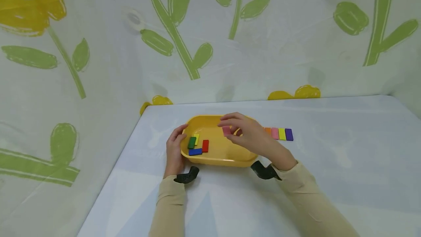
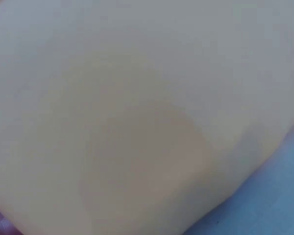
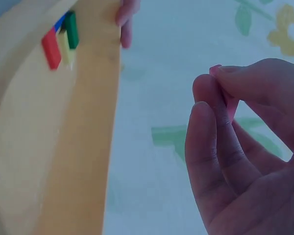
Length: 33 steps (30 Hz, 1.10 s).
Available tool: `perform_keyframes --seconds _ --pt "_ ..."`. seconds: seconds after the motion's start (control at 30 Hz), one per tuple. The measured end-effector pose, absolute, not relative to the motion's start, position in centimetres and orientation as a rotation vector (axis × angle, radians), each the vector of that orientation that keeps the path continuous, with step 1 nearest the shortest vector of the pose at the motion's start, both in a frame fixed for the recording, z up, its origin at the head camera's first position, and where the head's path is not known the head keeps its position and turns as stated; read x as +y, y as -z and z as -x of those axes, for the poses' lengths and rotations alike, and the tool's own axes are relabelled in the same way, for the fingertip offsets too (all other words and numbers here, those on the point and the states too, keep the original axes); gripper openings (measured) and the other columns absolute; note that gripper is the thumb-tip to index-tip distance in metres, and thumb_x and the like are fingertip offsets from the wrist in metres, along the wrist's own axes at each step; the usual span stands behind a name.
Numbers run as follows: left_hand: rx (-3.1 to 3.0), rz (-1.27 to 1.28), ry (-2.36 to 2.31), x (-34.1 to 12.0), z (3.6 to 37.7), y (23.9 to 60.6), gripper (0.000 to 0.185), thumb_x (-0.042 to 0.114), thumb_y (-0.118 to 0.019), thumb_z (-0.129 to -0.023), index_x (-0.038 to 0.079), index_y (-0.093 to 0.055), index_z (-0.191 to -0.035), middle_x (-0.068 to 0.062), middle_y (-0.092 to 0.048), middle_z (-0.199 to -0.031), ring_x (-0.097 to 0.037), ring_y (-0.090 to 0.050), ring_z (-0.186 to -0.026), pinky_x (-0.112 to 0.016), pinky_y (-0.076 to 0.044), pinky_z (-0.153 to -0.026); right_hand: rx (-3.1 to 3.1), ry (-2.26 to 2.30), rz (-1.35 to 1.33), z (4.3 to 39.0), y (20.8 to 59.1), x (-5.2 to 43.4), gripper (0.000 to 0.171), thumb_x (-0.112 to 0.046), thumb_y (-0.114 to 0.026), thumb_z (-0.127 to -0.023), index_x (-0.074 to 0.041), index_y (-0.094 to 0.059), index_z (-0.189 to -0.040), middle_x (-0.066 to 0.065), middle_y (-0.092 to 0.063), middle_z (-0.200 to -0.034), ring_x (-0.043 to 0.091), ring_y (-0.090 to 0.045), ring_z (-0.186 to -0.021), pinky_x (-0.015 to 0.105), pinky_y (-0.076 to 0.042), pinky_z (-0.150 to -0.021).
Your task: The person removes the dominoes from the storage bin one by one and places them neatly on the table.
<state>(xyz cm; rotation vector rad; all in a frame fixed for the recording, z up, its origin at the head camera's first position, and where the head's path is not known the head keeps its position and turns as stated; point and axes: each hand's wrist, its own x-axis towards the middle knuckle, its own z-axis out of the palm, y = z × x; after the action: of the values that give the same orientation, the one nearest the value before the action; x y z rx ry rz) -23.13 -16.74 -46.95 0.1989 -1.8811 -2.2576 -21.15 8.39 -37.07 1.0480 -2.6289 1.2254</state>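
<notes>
1. Fingers [image 3: 202,147] of a person's right hand [image 1: 248,132] pinch a pink rectangular block [image 1: 226,131] above a rounded yellow plastic tray [image 1: 217,162].
2. Left hand [image 1: 174,149] grips the tray; a slipping fingertip hold could drop the block.

left hand [image 1: 175,148] – grips yellow tray [image 1: 225,152] | right hand [image 1: 249,133] – pink block [image 1: 226,131], apparently pinched

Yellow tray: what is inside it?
Inside the yellow tray, at left: a green block, yellow block, red block and blue block. The right hand, pinching a pink block, covers part of the tray's right side in the head view; anything behind is hidden.
</notes>
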Motion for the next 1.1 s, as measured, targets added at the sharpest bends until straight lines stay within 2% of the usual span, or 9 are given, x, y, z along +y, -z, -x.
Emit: perform_keyframes --seconds 0.37,0.63,0.83,1.1 --pt "-1.904 -0.188 2.24 -16.7 23.3 47.3 0.029 0.014 -0.045 -0.088 0.016 -0.06 -0.113 0.008 -0.049 -0.124 -0.005 -0.036 -0.119 -0.024 -0.029 -0.1 -2.634 -1.112 -0.923 21.8 38.6 15.7 0.035 -0.02 -0.064 -0.081 -0.016 -0.059 -0.116 -0.005 -0.048 -0.124 0.008 -0.056 -0.091 0.022 -0.05 -0.072" --pt "-1.92 -0.193 2.238 -16.6 23.2 47.3 0.029 0.015 -0.045 -0.088 0.017 -0.06 -0.113 0.009 -0.048 -0.125 -0.006 -0.036 -0.119 -0.025 -0.03 -0.1 -2.754 -1.124 -0.742 22.4 41.3 20.8 0.044 -0.014 -0.06 -0.084 -0.016 -0.049 -0.127 0.001 -0.044 -0.13 0.02 -0.052 -0.103 0.036 -0.049 -0.08" --pt "-1.87 -0.191 2.283 -16.6 23.1 47.1 0.03 0.015 -0.045 -0.088 0.016 -0.059 -0.115 0.008 -0.046 -0.126 -0.01 -0.04 -0.117 -0.025 -0.034 -0.097 -2.839 -1.167 -0.577 23.2 41.9 23.4 0.045 -0.023 -0.055 -0.087 -0.015 -0.044 -0.13 0.006 -0.041 -0.132 0.028 -0.046 -0.109 0.046 -0.044 -0.085" --pt "-1.88 -0.219 2.271 -16.6 23.0 46.8 0.031 0.015 -0.044 -0.088 0.016 -0.059 -0.116 0.008 -0.046 -0.126 -0.008 -0.04 -0.117 -0.024 -0.034 -0.097 -3.006 -1.129 -0.355 23.8 43.0 26.5 0.054 -0.041 -0.05 -0.088 -0.014 -0.04 -0.133 0.014 -0.037 -0.135 0.037 -0.046 -0.109 0.052 -0.042 -0.085"
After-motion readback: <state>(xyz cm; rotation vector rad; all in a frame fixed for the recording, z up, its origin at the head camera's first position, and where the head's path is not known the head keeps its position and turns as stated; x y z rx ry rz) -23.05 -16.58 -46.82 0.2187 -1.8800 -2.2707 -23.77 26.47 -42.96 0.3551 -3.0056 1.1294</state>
